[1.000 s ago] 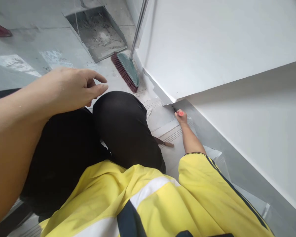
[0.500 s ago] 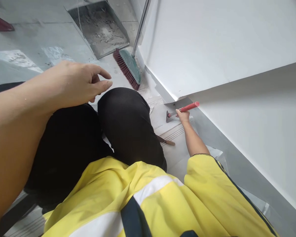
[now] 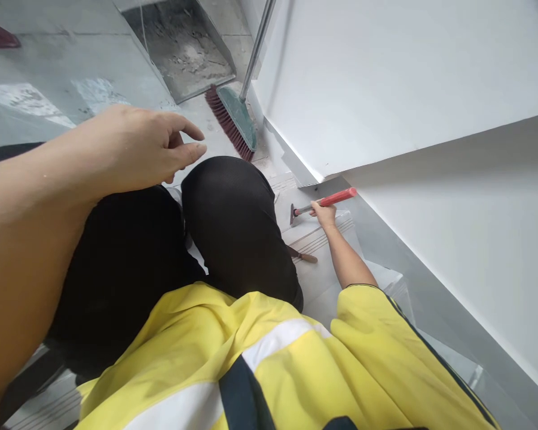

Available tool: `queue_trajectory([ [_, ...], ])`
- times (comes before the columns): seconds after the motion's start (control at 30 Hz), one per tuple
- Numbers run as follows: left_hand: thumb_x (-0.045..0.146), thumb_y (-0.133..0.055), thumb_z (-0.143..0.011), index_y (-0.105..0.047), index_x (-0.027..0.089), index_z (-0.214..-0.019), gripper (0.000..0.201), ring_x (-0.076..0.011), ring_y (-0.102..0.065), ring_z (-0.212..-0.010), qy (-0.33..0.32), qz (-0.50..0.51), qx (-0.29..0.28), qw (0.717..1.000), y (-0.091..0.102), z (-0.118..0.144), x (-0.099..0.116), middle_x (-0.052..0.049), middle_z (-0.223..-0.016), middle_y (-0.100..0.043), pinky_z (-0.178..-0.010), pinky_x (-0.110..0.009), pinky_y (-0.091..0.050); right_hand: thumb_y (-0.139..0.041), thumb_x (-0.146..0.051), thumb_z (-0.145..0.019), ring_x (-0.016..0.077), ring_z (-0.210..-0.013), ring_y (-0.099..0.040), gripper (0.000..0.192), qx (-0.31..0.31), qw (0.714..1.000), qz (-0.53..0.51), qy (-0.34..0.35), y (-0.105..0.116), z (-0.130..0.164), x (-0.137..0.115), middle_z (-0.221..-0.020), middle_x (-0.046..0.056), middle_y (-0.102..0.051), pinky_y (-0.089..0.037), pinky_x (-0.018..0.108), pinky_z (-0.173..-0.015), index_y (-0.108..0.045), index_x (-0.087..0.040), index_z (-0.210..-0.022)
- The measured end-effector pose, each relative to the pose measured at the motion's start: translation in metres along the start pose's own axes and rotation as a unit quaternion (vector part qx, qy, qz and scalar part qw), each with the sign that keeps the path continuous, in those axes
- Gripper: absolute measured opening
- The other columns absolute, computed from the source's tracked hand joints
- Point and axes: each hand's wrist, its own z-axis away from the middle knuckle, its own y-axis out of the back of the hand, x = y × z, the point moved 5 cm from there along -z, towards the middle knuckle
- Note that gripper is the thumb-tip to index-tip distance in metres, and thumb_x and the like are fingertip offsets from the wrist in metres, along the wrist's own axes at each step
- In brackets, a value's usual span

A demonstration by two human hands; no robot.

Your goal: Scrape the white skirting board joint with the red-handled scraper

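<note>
My right hand (image 3: pixel 323 215) is closed around a scraper with a red handle (image 3: pixel 325 201); its dark blade rests on the pale stair tread (image 3: pixel 314 239) close to the grey skirting at the foot of the white wall. My left hand (image 3: pixel 137 146) hovers above my knee in black trousers (image 3: pixel 233 221), fingers loosely spread and holding nothing. I am crouched on the stairs in a yellow high-visibility jacket (image 3: pixel 269 358).
A broom with a green head and red bristles (image 3: pixel 231 122) leans on the wall at the landing, beside a metal dustpan (image 3: pixel 182 48) holding debris. A small wooden-handled tool (image 3: pixel 303 257) lies on the tread by my knee. The white wall (image 3: pixel 407 77) closes off the right side.
My right hand has drawn the scraper out of the wall corner and leftward onto the tread, so the red handle now shows in full. My left hand has barely moved.
</note>
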Motion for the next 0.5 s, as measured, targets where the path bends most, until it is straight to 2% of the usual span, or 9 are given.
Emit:
queue_trajectory([
  [0.07,0.055,-0.036,-0.077,-0.057,0.031,-0.112,0.047,-0.0169,-0.061,-0.071,0.004,0.002,-0.006,1.000,0.000,-0.001,0.000,0.008,-0.058,-0.056,-0.076,-0.033,-0.044,-0.051,-0.038,-0.072,0.0165,-0.060,-0.059,0.025,0.044,0.999,0.023,-0.008,0.011,-0.010,0.004,-0.066,0.004,-0.060,-0.048,0.027,-0.059,-0.058,-0.014,-0.076],
  [0.17,0.054,-0.037,-0.079,-0.057,0.030,-0.113,0.046,-0.0157,-0.060,-0.072,0.015,0.010,-0.008,1.000,0.000,0.000,0.000,0.007,-0.060,-0.056,-0.079,-0.032,-0.044,-0.051,-0.033,-0.072,0.0187,-0.072,-0.058,0.021,0.090,0.983,0.144,0.068,0.011,-0.010,0.004,-0.078,0.007,-0.061,-0.047,0.030,-0.070,-0.059,-0.015,-0.078],
  [0.27,0.054,-0.037,-0.080,-0.054,0.032,-0.116,0.046,-0.0141,-0.059,-0.069,0.013,0.010,-0.016,1.000,0.001,0.003,0.002,0.007,-0.063,-0.057,-0.079,-0.030,-0.044,-0.050,-0.031,-0.074,0.0199,-0.076,-0.056,0.022,0.052,0.961,0.230,0.146,-0.020,0.019,-0.002,-0.083,0.010,-0.059,-0.045,0.031,-0.072,-0.060,-0.014,-0.083],
  [0.37,0.055,-0.035,-0.081,-0.054,0.031,-0.116,0.047,-0.0145,-0.058,-0.067,0.005,-0.002,-0.012,1.000,0.001,0.004,0.004,0.006,-0.065,-0.058,-0.077,-0.029,-0.043,-0.051,-0.028,-0.075,0.0186,-0.076,-0.055,0.019,-0.031,0.949,0.230,0.214,-0.050,0.053,-0.016,-0.084,0.010,-0.059,-0.044,0.029,-0.072,-0.060,-0.014,-0.085],
  [0.43,0.056,-0.036,-0.081,-0.055,0.031,-0.114,0.045,-0.0157,-0.058,-0.068,-0.004,-0.014,-0.006,1.000,0.000,0.004,0.005,0.005,-0.065,-0.059,-0.076,-0.029,-0.043,-0.049,-0.030,-0.079,0.0173,-0.077,-0.055,0.019,-0.048,0.956,0.192,0.217,-0.048,0.061,-0.022,-0.084,0.008,-0.059,-0.044,0.027,-0.073,-0.060,-0.016,-0.084],
  [0.5,0.055,-0.035,-0.081,-0.055,0.031,-0.112,0.043,-0.0164,-0.059,-0.067,-0.011,-0.021,-0.009,1.000,-0.001,0.004,0.006,0.006,-0.066,-0.061,-0.074,-0.029,-0.043,-0.046,-0.033,-0.081,0.0173,-0.079,-0.056,0.023,-0.021,0.972,0.152,0.178,-0.031,0.053,-0.020,-0.083,0.006,-0.059,-0.044,0.027,-0.074,-0.061,-0.016,-0.083],
])
